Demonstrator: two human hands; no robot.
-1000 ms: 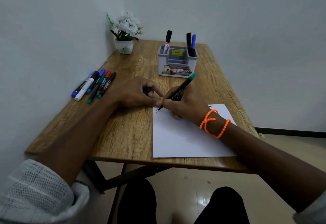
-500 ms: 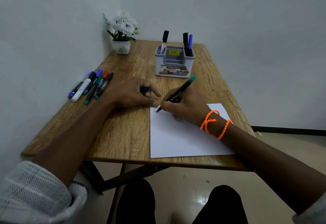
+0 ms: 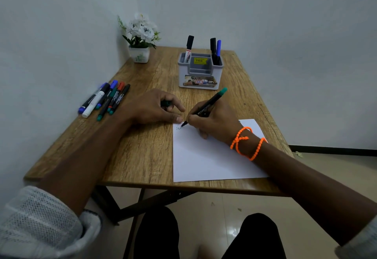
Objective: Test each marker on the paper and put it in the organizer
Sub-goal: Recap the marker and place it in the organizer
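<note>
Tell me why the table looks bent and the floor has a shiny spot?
Head view: the wide-angle lens stretches the edges, so the table fans out and the arms look very long; the floor between the knees shows glare from a light; the light is soft, shadows faint; the squiggle on the paper stays readable.
</note>
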